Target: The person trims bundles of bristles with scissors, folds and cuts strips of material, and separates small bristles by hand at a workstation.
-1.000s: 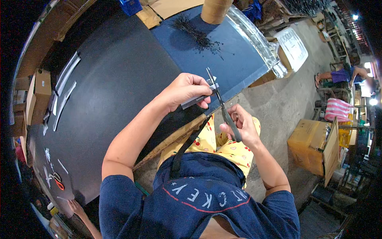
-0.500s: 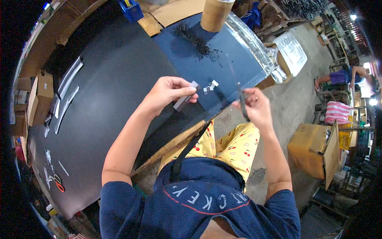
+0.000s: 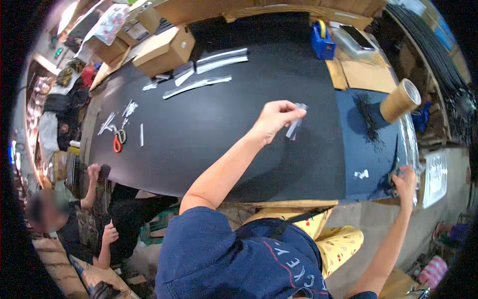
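My left hand (image 3: 277, 119) is closed over the dark table (image 3: 279, 169), pinching a few short grey-white strips (image 3: 294, 130) that hang down from the fingertips. At the right end, my right hand (image 3: 405, 182) is closed around dark scissors (image 3: 392, 183), low at the edge of the blue surface (image 3: 356, 154). The fingers partly cover the scissors. Small white cut pieces (image 3: 361, 174) lie on the blue surface, left of that hand. Beyond them is a heap of thin black bits (image 3: 368, 122).
Long white strips (image 3: 198, 85) lie at the back, near a cardboard box (image 3: 164, 50). Scissors with red and green handles (image 3: 118, 141) rest at left by thin scraps. A blue tape dispenser (image 3: 323, 42) and a cardboard tube (image 3: 396, 104) stand at back right. Another person's hand (image 3: 93, 172) is at far left.
The view has swung left. My left hand has moved left with the strips, away from the cut pieces. My right hand has moved right with the scissors, to the table's edge.
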### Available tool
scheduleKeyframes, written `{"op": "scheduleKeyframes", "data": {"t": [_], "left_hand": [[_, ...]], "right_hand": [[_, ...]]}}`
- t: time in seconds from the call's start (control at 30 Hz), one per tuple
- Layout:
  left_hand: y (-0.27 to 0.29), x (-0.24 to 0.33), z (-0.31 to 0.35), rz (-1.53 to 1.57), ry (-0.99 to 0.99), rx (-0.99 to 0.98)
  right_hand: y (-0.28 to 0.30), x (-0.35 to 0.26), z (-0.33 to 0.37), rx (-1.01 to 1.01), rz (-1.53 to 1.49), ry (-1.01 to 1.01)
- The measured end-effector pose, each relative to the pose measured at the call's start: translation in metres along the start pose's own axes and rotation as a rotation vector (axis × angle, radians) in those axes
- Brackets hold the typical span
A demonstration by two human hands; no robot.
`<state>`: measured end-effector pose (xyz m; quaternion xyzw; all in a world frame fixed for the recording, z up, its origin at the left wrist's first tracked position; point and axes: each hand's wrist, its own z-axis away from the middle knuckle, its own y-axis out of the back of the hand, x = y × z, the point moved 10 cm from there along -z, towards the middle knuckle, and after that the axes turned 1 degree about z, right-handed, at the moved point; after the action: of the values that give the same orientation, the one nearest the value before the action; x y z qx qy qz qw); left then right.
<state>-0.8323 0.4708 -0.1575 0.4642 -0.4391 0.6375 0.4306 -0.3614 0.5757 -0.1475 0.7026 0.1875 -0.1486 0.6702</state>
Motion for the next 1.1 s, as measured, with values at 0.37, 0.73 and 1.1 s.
{"op": "scheduleKeyframes", "data": {"t": [0.37, 0.73, 1.1], "left_hand": [[0.270, 0.033, -0.001, -0.066, -0.289, 0.762], [0.264, 0.067, 0.022, -1.152, -0.375, 1.108], [0.252, 0.075, -0.071, -1.530, -0.176, 0.002]], "right_hand": [[0.002, -0.027, 0.011, 0.028, 0.040, 0.119], [-0.001, -0.021, 0.014, 0.044, 0.062, 0.090], [-0.001, -0.022, 0.013, 0.050, 0.113, 0.089]]}}
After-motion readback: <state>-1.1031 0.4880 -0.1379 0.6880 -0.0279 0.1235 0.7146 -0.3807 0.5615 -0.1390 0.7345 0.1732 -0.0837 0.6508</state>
